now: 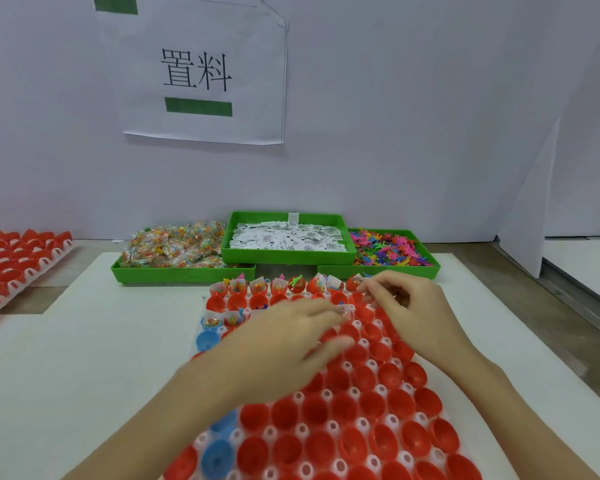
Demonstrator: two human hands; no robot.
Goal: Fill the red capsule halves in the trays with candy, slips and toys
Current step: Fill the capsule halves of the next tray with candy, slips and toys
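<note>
A second tray of red halves (13,261) sits far left. The left hand (284,341) reaches flat over the near tray (329,396), fingers extended; what its fingertips hold is too blurred to tell. Behind stand bins of candy (175,249), slips (286,237) and toys (388,249). The right hand (406,306) curls, pinching something small over the back row.

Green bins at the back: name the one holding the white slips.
The middle green bin, stacked higher on the other two. It holds white paper slips; the left bin holds candy packets, the right bin colourful toys.
</note>
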